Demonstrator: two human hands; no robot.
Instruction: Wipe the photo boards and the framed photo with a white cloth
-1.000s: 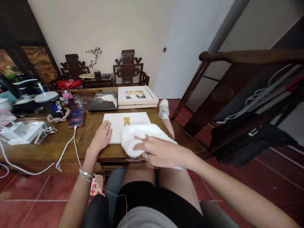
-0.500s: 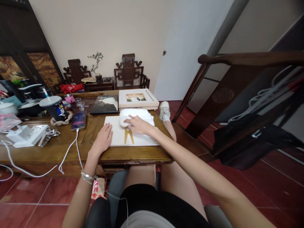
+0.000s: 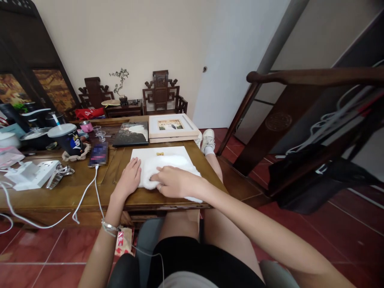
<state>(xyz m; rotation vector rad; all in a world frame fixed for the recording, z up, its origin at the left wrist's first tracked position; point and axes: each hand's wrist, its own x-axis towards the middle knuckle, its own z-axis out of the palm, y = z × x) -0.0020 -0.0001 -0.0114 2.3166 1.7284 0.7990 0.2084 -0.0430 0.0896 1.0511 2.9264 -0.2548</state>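
A white flat panel (image 3: 138,153) lies on the wooden table (image 3: 117,196), close to its front edge. My left hand (image 3: 131,176) rests with its fingers stretched out over the panel's left edge. Under my right hand (image 3: 174,181), a fluffy white towel (image 3: 168,161) is gripped and pressed onto the panel's near part. One end of the towel hangs past the panel's front right corner. Only the top of a gold shape (image 3: 160,153) shows on the panel; the towel hides the rest.
Behind the panel lie a dark picture (image 3: 132,134) and a light-framed picture (image 3: 171,125). To the left are a phone (image 3: 98,154) on a white cable, a shiny clip-like object (image 3: 60,176), a power strip (image 3: 39,176) and a lidded cup (image 3: 66,138).
My right hand has drawn the towel towards me, from the panel's far part to its near edge. The gold shape's lower part is now covered. My left hand stays in place.
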